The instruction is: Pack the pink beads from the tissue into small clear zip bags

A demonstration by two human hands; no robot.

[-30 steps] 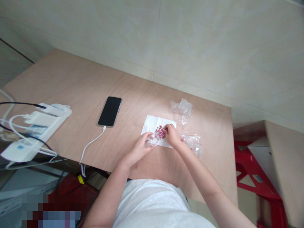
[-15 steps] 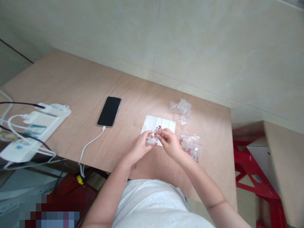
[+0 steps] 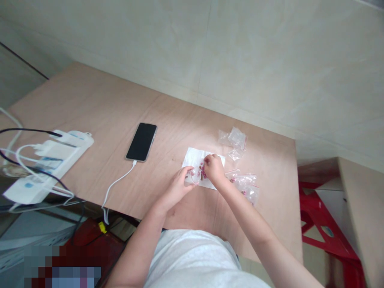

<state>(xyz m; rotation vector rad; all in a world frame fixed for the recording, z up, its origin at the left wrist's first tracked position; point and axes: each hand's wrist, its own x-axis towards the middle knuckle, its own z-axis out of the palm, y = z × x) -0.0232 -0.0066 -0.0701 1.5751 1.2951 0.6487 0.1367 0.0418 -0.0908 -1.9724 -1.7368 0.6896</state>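
Two bare hands working close together over a plain wood-grain tabletop [image 3: 162, 116], and honestly there's nothing I can read from here. The red plastic stool [image 3: 337, 240] well off to the right of the hands has an oval sticker [image 3: 327, 231], but its print is too small, and same goes for the bluish labels on the white power strip [image 3: 49, 166] way out left.

The left hand [image 3: 179, 180] has its thumb and fingers curved around a small clear container [image 3: 194, 176], see-through, with a round-looking rim. The right hand [image 3: 213, 168] is bent down at the wrist, fingers curled toward the pink pellets [image 3: 204, 172]; can't tell if the tips are pressed together or gripping one. Those pellets sit in a loose heap between the hands, mostly pink with some brownish bits, on a creased white paper sheet [image 3: 192, 155].

Just right of the right wrist there are shiny zip bags [image 3: 251, 188] with reddish seal lines and more pink bits inside. Crumpled clear bags [image 3: 238, 138] lie beyond that hand. The glossy black phone [image 3: 141, 142], white cable [image 3: 118, 182] plugged in, is up and left of the left hand.
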